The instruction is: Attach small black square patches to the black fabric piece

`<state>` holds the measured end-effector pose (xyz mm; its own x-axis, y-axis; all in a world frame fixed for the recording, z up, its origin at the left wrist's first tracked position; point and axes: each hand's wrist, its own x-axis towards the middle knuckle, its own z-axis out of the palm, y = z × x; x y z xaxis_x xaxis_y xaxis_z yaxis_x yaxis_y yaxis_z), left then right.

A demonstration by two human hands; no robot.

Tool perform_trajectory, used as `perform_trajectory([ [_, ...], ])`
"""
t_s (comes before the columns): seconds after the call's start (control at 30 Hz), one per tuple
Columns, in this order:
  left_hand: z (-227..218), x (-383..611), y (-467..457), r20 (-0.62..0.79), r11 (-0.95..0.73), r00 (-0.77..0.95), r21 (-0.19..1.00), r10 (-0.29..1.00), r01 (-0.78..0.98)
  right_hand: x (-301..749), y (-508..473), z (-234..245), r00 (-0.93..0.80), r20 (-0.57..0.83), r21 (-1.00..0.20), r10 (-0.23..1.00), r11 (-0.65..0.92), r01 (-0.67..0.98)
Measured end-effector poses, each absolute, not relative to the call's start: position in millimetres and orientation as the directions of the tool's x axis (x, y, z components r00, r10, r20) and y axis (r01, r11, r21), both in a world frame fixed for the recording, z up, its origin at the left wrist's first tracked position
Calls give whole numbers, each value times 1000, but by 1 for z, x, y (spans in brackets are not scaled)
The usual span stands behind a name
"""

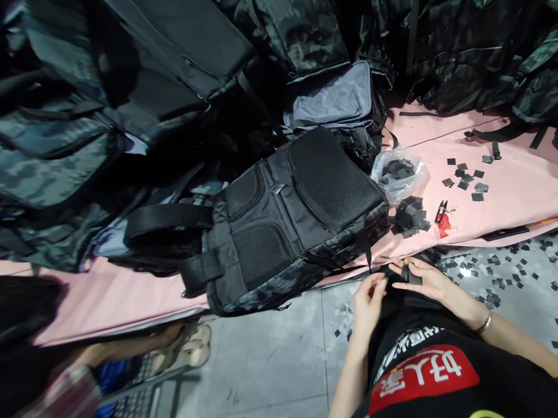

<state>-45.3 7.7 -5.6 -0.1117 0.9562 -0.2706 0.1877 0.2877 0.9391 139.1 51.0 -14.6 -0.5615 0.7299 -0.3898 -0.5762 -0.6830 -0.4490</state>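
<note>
My left hand [369,296] is at the table edge in front of my apron, its thumb and fingers pinched together. Whatever they hold, if anything, is too small to make out. Facing it, my right hand [427,280] holds a few dark square fabric pieces [412,276] against its fingers. Just beyond both hands a black backpack [278,215] lies with its padded mesh back panel up. A narrow black strap end [367,251] hangs from its near corner, close to my left fingertips. A loose pile of dark squares [410,217] rests beside the bag.
A clear plastic bag [399,173] of squares, thread snips [441,211] and a red scrap [444,226] lie on the pink table cover [509,177]. Camouflage backpacks [48,153] crowd the back and left. Squares litter the floor [528,272]. Another person's arm [126,344] shows lower left.
</note>
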Motion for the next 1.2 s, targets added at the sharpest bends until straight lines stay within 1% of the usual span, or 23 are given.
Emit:
perform_trajectory([
  [0.13,0,-13,25,-268,258,24,945,963,200,144,43,-15,-531,-430,-466,730,-683,-562],
  [0.23,-2,-5,28,-318,302,64,935,946,184,148,38,-14,-533,-432,-465,728,-686,-560],
  [0.33,-3,-4,26,-359,355,53,932,932,72,152,37,-17,-524,-437,-443,731,-682,-582],
  [0.43,1,-8,25,-405,405,12,911,914,-83,157,41,-24,-444,-483,-413,755,-643,-645],
  [0.5,4,-11,24,-437,430,-9,889,899,-156,161,44,-25,-408,-512,-408,756,-632,-659],
  [0.57,6,-12,25,-451,437,-23,876,892,-201,164,45,-20,-428,-511,-450,746,-656,-606],
  [0.6,7,-12,25,-448,432,-33,877,893,-211,164,45,-16,-448,-500,-493,741,-669,-557],
  [0.63,7,-10,24,-440,422,-50,883,897,-205,163,43,-12,-465,-487,-544,739,-673,-501],
  [0.7,5,-7,24,-407,394,-78,908,910,-141,157,40,-2,-461,-473,-650,751,-651,-393],
  [0.8,4,-1,21,-334,336,-52,941,941,31,145,36,7,-343,-452,-785,823,-550,-285],
  [0.87,5,1,18,-301,300,-14,946,954,124,140,36,5,-258,-425,-847,868,-481,-224],
  [0.93,7,2,15,-278,274,-4,943,961,189,138,37,-1,-193,-411,-886,891,-440,-146],
  [1.03,8,0,14,-242,250,-64,945,968,211,141,38,-12,-129,-381,-924,916,-383,8],
  [1.1,7,-1,14,-221,236,-101,954,970,184,144,38,-17,-163,-371,-929,914,-365,67],
  [1.2,4,-1,15,-211,221,-94,968,973,120,145,39,-15,-262,-400,-913,878,-408,25],
])
